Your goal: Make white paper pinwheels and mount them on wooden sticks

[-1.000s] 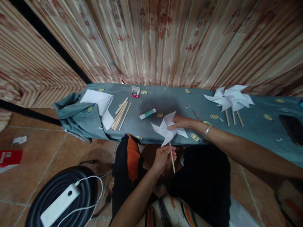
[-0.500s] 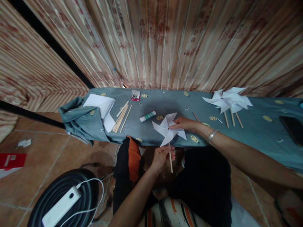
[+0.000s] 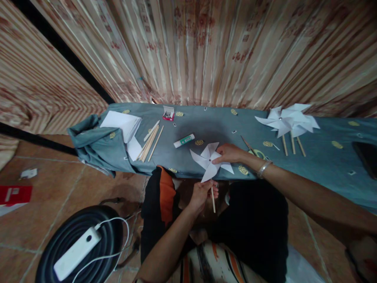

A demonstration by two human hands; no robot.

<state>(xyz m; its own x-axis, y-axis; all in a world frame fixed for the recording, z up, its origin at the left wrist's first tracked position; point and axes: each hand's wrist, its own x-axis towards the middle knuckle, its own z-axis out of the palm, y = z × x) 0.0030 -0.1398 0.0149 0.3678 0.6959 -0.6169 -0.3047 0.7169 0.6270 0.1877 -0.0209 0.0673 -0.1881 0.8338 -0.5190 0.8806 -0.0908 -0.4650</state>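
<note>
White paper forms the pinwheel point(image 3: 208, 168) in hand, its blades spread over the near edge of the cloth-covered surface point(image 3: 218, 116), about midway along; whether they touch the cloth is hard to tell. The left hand point(image 3: 202, 194) is closed around its wooden stick point(image 3: 213, 202), just below the blades, with the lower end sticking out past that edge above the lap. The right hand point(image 3: 229, 153), a silver bracelet point(image 3: 263, 169) at its wrist, pinches the blades beside the hub, thumb on top. Just beyond that hand lie scissors point(image 3: 257, 153) with light green handles, partly hidden by the wrist. A glue stick point(image 3: 184, 140) lies slantwise to the left of the blades, and a small open red box point(image 3: 168, 114) sits near the far edge. Toward the left end, a bundle of wooden sticks point(image 3: 149, 145) lies against a folded stack of white paper point(image 3: 120, 124). Toward the right, by the far edge, several finished pinwheels point(image 3: 290, 120) overlap, three sticks pointing at the near edge. A dark phone point(image 3: 364, 159) lies close to the right end.
</note>
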